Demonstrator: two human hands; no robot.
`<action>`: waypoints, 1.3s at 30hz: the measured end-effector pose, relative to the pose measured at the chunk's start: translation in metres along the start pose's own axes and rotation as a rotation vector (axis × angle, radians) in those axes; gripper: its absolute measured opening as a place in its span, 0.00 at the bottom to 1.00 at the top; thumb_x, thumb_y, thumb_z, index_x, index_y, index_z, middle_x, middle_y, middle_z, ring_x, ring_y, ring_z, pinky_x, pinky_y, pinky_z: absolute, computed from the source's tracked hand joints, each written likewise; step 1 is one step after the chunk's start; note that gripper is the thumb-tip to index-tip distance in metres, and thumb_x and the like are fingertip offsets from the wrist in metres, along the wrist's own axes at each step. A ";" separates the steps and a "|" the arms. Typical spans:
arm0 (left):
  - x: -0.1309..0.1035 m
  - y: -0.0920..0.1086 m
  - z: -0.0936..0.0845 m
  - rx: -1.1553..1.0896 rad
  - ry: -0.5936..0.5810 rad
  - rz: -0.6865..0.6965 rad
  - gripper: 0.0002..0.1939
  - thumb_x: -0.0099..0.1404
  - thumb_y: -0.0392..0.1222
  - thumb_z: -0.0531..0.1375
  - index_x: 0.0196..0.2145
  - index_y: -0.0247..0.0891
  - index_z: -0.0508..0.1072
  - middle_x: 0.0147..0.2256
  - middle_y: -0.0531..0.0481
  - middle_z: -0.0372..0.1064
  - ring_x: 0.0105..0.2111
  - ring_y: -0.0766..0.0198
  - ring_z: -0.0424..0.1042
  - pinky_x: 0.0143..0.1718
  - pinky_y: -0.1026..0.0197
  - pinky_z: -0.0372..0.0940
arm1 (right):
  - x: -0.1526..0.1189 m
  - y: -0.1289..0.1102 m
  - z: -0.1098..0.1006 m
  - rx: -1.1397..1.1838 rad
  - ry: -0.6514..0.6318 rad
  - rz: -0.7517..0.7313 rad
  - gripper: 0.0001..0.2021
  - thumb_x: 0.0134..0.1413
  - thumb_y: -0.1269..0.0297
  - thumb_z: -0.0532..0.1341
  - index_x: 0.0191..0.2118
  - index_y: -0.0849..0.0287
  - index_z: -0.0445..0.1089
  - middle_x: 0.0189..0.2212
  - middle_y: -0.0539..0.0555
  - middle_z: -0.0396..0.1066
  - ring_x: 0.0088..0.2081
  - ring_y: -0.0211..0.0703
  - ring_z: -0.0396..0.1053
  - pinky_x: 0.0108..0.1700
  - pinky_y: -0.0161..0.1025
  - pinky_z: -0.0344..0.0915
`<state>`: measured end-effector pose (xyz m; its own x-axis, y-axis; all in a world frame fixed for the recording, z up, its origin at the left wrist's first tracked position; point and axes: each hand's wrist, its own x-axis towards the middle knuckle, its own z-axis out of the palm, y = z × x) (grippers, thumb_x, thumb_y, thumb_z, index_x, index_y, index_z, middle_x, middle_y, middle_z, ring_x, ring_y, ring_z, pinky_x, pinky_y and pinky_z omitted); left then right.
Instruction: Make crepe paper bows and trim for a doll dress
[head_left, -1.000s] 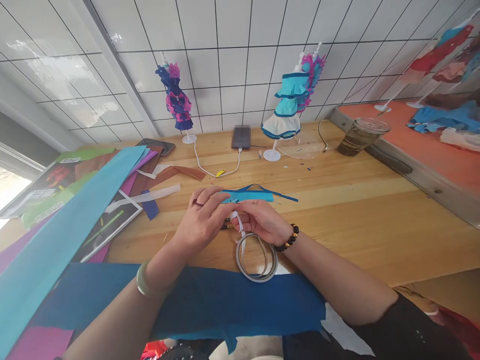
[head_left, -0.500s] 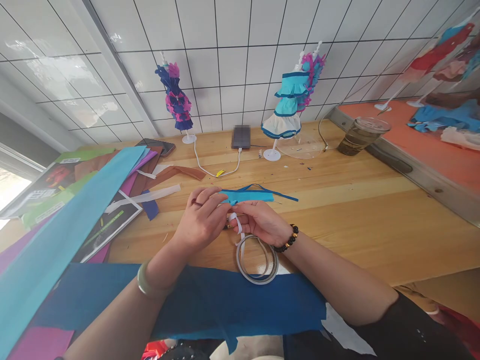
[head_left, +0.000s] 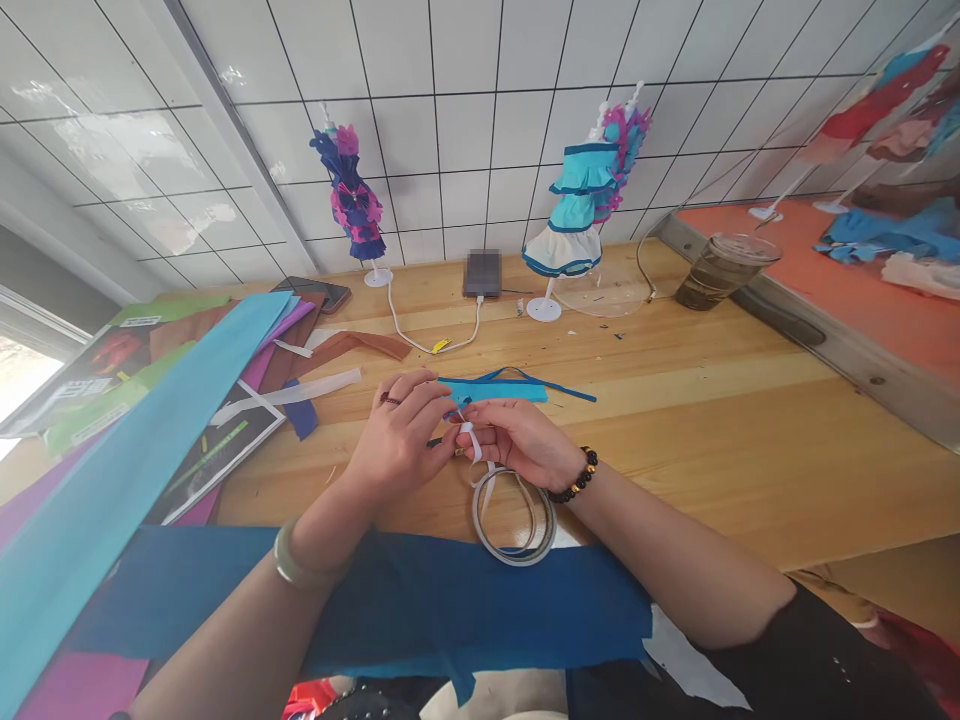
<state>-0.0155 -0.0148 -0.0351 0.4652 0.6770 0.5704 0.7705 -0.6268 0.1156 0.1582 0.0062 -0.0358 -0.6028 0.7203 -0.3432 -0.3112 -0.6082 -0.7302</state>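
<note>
— Which step is in hand?
— Apparently fine fingerwork: left hand (head_left: 397, 430) bunched, its hold indiscernible; right hand (head_left: 517, 440) pinching a white strip (head_left: 471, 440) above the tape roll (head_left: 478, 522), over the counter (head_left: 712, 450).
— Next requirement?
— Presumably, a steady pinch.

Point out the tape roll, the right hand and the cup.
Tape roll (head_left: 519, 560): head view, on the near edge of its rim.
Right hand (head_left: 526, 443): head view, on the middle of the hand.
Cup (head_left: 707, 284): head view, on its side, below the lid.
</note>
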 end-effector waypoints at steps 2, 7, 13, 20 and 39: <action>-0.001 -0.002 0.001 0.008 0.001 0.001 0.06 0.59 0.37 0.56 0.36 0.38 0.69 0.39 0.46 0.70 0.49 0.54 0.63 0.49 0.49 0.57 | -0.001 -0.001 0.002 -0.010 0.026 0.009 0.01 0.46 0.75 0.59 0.29 0.65 0.68 0.22 0.54 0.73 0.23 0.33 0.70 0.29 0.29 0.69; -0.004 -0.007 0.006 0.033 0.003 0.027 0.07 0.61 0.35 0.54 0.37 0.39 0.69 0.40 0.47 0.70 0.50 0.55 0.62 0.49 0.49 0.56 | -0.001 -0.001 0.005 -0.029 0.070 0.014 0.03 0.46 0.76 0.58 0.29 0.64 0.68 0.21 0.53 0.72 0.25 0.36 0.72 0.30 0.32 0.70; -0.004 -0.010 0.004 0.062 0.010 0.083 0.09 0.61 0.32 0.53 0.38 0.40 0.69 0.40 0.48 0.71 0.50 0.56 0.62 0.49 0.50 0.57 | 0.000 0.000 0.005 -0.054 0.095 0.004 0.02 0.45 0.75 0.59 0.28 0.63 0.67 0.19 0.52 0.72 0.25 0.37 0.73 0.30 0.33 0.70; -0.005 -0.009 0.004 0.065 0.039 0.078 0.07 0.60 0.33 0.55 0.35 0.40 0.70 0.38 0.49 0.71 0.49 0.56 0.64 0.49 0.50 0.57 | 0.001 0.002 0.006 -0.110 0.130 -0.028 0.02 0.43 0.71 0.62 0.27 0.64 0.68 0.21 0.55 0.73 0.25 0.38 0.73 0.28 0.32 0.70; -0.004 -0.004 0.004 0.006 0.104 0.040 0.06 0.57 0.32 0.56 0.32 0.40 0.70 0.32 0.51 0.73 0.43 0.58 0.68 0.46 0.52 0.59 | 0.001 0.002 0.004 -0.157 0.123 -0.062 0.04 0.40 0.71 0.65 0.27 0.65 0.70 0.23 0.52 0.72 0.26 0.36 0.72 0.30 0.33 0.70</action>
<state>-0.0190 -0.0133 -0.0412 0.4483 0.6074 0.6558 0.7549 -0.6501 0.0861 0.1533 0.0042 -0.0355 -0.4893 0.7956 -0.3573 -0.2210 -0.5094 -0.8317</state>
